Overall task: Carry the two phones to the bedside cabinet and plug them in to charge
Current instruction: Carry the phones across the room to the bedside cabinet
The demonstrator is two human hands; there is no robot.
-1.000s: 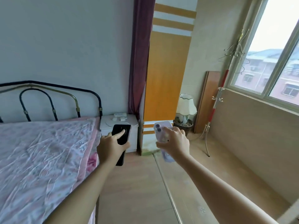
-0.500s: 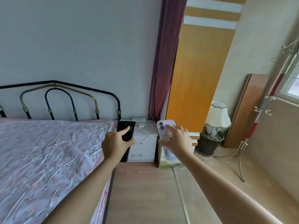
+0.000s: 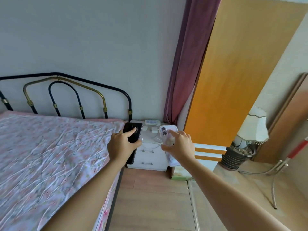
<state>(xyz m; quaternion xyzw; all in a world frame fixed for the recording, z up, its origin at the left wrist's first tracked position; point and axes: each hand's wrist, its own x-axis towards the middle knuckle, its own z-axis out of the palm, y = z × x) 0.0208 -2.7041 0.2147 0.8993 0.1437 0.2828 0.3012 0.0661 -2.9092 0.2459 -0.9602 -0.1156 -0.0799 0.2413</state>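
Observation:
My left hand grips a black phone, back side up, held out in front of me. A pale lilac phone with two round lenses is in my right hand, also back side up. Both phones hang in the air in front of the white bedside cabinet, which stands between the bed and the wardrobe. On its top lie a white power strip, small white chargers and white cables. The hands hide part of the cabinet top.
A bed with a floral sheet and a black and brass headboard fills the left. A maroon curtain and an orange wardrobe stand behind the cabinet. A lamp, a leaning board and a coat stand's feet are on the right. Wood floor lies ahead.
I have come closer to the bedside cabinet and the view has swung left, so the window is out of sight. Both hands still hold their phones, now nearer the cabinet top.

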